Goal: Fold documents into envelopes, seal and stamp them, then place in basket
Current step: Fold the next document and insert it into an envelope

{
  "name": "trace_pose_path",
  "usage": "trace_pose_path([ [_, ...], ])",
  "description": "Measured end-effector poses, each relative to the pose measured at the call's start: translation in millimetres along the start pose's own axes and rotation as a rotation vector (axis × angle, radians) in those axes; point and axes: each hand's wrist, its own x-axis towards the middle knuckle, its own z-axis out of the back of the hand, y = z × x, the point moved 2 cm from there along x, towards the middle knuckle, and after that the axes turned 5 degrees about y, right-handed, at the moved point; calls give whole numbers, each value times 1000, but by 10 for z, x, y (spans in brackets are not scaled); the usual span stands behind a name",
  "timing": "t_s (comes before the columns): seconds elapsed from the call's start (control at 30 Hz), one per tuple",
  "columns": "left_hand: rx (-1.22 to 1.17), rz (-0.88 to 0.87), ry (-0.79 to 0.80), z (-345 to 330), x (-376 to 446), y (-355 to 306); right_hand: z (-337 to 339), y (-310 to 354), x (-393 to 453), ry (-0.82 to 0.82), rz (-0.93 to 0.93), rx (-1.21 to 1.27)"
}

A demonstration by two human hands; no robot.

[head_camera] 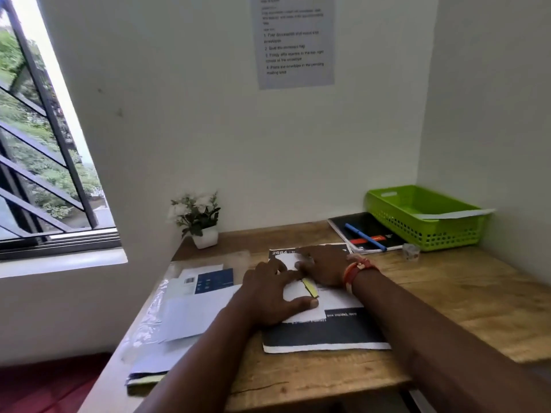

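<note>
A white envelope (334, 298) lies on a dark printed sheet (325, 335) in the middle of the wooden desk (447, 296). A yellow strip (310, 287) shows on it between my hands. My left hand (268, 290) presses flat on the envelope's left part, thumb stretched along its near edge. My right hand (323, 263) presses down on its far part, fingers spread. The green basket (423, 216) stands at the back right with a white envelope (456, 214) lying across its rim.
A stack of envelopes and papers in clear plastic (185, 305) lies at the left. A black notebook (366, 231) with a blue pen (365, 236) sits beside the basket, a small tape roll (411, 251) in front. A potted plant (198, 219) stands by the wall.
</note>
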Motion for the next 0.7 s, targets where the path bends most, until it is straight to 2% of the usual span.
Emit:
trace_pose_path([
  [0.17,-31,-10,29,-1,49,29,-84,-35,189,-22,71,-16],
  [0.33,-45,-41,16,19,61,6,-74,-115,254,-202,91,118],
  [0.4,-64,-37,26,7,62,10,-14,-197,248,-275,70,232],
  [0.57,-111,-40,41,-30,82,70,130,-448,179,-322,-41,470],
  [0.63,-100,-37,66,-29,91,63,194,-551,125,-438,-106,517],
  [0.7,-90,-37,76,-26,102,50,262,-641,51,-564,-173,666],
])
